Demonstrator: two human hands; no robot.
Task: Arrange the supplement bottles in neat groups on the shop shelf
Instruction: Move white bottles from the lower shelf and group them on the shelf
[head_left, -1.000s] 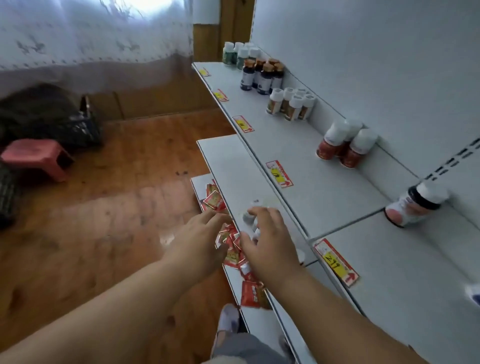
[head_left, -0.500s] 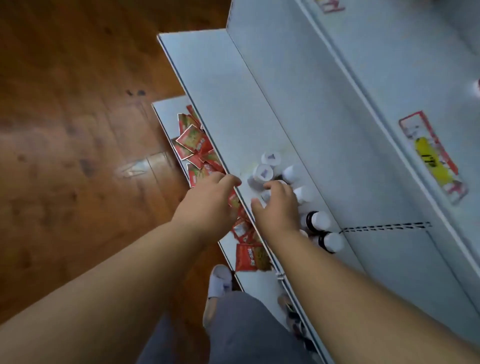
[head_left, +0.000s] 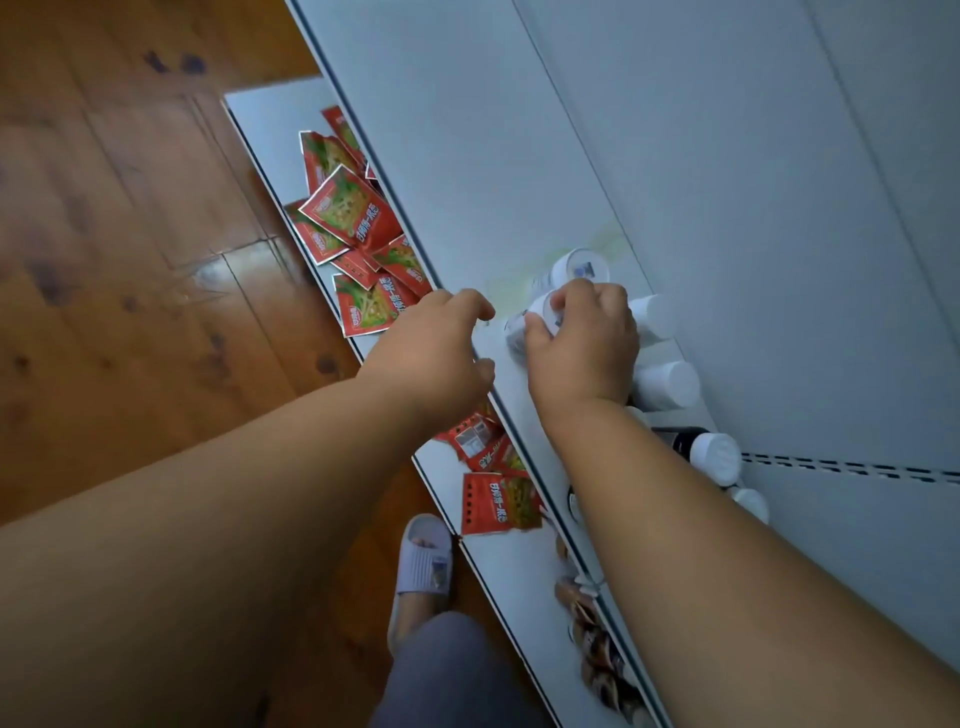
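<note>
The right hand (head_left: 584, 345) covers most of the bottle (head_left: 519, 326) it grips; its label is unreadable. The right forearm hides the bottles behind it.

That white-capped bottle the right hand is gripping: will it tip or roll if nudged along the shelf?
The bottle looks small and probably light, so the right hand should shift it easily. Narrow and round, it may tip, then roll on the smooth shelf. Neighbouring bottles stand close and could topple.

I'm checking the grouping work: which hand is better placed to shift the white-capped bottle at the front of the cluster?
Right. The right hand already has its fingers curled round that bottle on the shelf. The left hand hovers at the shelf's front edge, holding nothing.
</note>
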